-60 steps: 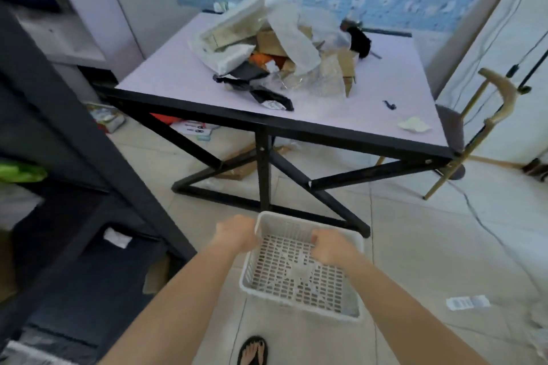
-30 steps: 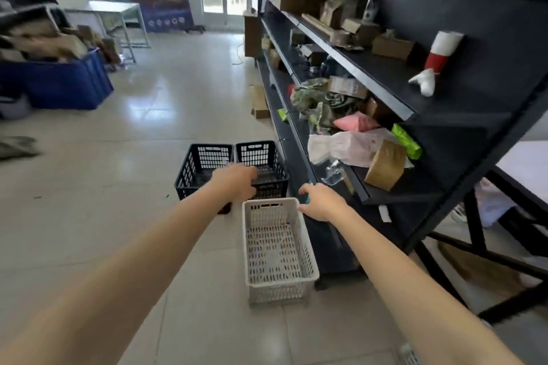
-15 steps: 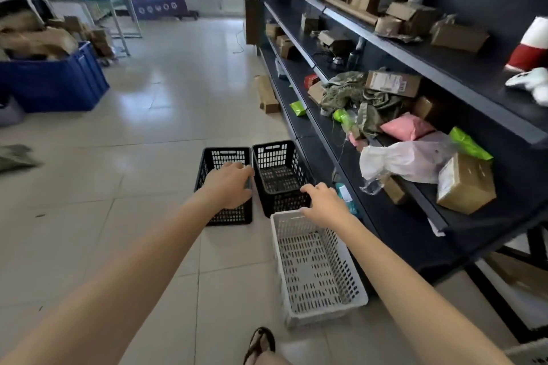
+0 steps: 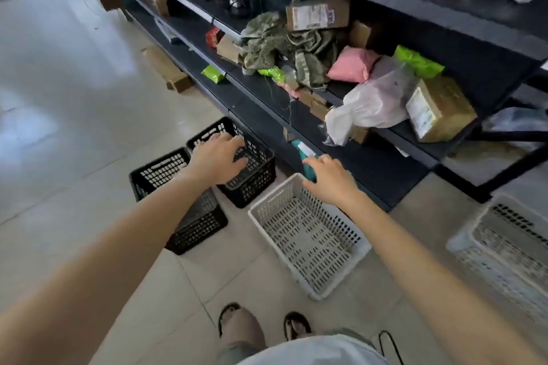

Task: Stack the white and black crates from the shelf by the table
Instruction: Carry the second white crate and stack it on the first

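A long black shelf (image 4: 370, 157) ran from the far left to the near right, its boards crowded with cardboard boxes, a heap of camouflage cloth (image 4: 284, 44), a pink bag (image 4: 353, 65) and a white plastic bag (image 4: 367, 104). In front of it lay a pale tiled floor (image 4: 74, 98).

Four crates stood on the floor beside the shelf. At the near right edge was a white crate (blurred, and only partly in frame) (image 4: 504, 249). Left of it, apart, an empty white crate (image 4: 308, 237) sat at an angle. Farther left were two black crates side by side: one (image 4: 258, 175) just beside the shelf foot, the other (image 4: 192, 222) nearer the open floor.

Both bare arms reached forward. The left hand (image 4: 219, 157) spread wide, fingers splayed, over the black crate by the shelf, gripping nothing. The right hand (image 4: 329, 178) hung loosely open at the far corner of the angled white crate; contact with the rim could not be told.

Two sandalled feet (image 4: 240, 323) showed at the near edge.
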